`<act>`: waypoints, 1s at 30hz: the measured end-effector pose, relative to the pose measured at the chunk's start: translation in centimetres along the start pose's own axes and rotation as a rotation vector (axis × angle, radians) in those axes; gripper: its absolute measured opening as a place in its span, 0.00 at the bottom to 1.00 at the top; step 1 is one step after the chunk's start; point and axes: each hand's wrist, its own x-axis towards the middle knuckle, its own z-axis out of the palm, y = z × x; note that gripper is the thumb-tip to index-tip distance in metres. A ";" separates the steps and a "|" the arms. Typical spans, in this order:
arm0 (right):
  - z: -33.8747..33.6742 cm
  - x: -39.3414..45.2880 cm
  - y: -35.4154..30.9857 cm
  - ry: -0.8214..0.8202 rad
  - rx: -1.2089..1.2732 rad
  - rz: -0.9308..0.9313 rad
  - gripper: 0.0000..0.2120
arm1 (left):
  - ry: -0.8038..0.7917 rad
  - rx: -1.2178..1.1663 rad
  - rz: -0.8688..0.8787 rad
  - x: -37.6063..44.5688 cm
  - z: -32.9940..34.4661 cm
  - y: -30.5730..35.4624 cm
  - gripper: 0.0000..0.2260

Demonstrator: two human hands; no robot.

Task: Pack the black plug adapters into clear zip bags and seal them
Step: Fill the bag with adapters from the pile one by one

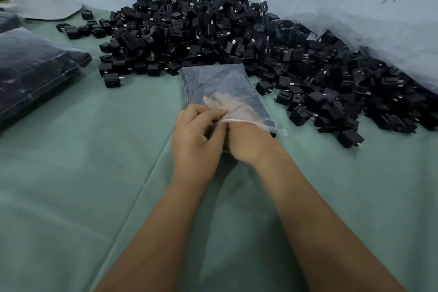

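Item: clear zip bag (225,87), lying flat on the green cloth (94,173) at the near edge of the heap of black plug adapters (237,31). Left hand (196,135) pinches the bag's mouth, fingers curled on the plastic. Right hand (246,142) reaches inside, fingers (218,102) showing extended through the film; whether they grasp anything cannot be told. Filled bags (35,66) lie left. Risk, as judged: the pinch slips and the mouth collapses on the wrist; adapter prongs may snag or puncture the thin film.
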 end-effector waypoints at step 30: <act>-1.0 -8.3 8.3 0.714 -0.051 0.651 0.10 | -0.134 0.070 -0.334 0.7 -0.1 -1.0 0.19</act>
